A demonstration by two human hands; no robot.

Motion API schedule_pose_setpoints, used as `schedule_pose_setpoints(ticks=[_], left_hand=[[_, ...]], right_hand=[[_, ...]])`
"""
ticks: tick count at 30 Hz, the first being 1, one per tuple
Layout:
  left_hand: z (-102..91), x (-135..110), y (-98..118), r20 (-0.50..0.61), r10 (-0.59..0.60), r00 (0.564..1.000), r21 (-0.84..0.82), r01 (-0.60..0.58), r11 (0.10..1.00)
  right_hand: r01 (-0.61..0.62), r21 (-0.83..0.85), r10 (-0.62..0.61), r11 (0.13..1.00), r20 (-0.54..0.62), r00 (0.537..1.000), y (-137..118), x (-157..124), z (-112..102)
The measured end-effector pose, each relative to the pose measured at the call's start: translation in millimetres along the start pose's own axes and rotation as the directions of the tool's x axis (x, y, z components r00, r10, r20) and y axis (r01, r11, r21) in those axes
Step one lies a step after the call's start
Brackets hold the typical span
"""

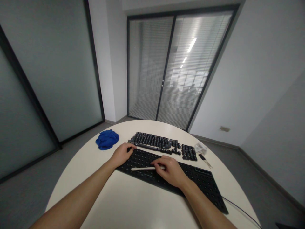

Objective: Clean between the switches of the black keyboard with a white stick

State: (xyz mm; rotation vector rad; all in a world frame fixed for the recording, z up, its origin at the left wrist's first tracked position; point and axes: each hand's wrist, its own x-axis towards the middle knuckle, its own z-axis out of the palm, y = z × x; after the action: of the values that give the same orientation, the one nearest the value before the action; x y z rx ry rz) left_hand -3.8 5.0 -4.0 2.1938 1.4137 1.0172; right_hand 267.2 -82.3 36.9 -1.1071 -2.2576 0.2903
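A black keyboard base [202, 183], its keycaps off and its key posts bare, lies at a slant across the round table. At its far left corner, my left hand [122, 155] has its fingers curled and grips the edge. Over the middle of the base, my right hand [171, 170] is closed with a pale stick [144, 168] between thumb and fingers. The stick points left, and its wider, swab-like end is just above or on the base. Its other end is hidden by my hand.
Loose black keycaps [152, 140] stand in rows behind the base. A crumpled blue cloth [107, 139] lies at the left. Right of the keycaps are a clear plastic bag [200, 148] and a small black-ended tool with pale prongs [205, 160]. A cable [240, 209] runs off right across the table [111, 203].
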Motion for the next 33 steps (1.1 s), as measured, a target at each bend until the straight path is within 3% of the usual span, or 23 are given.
schedule_pose_setpoints(ticks=[33], left_hand=[[-1.8,-0.5,4.9,-0.006,0.004,1.000,0.006,-0.004,1.000]], right_hand=[[-0.013,-0.049,0.015,0.999,0.040,0.999,1.9,0.0,3.1]])
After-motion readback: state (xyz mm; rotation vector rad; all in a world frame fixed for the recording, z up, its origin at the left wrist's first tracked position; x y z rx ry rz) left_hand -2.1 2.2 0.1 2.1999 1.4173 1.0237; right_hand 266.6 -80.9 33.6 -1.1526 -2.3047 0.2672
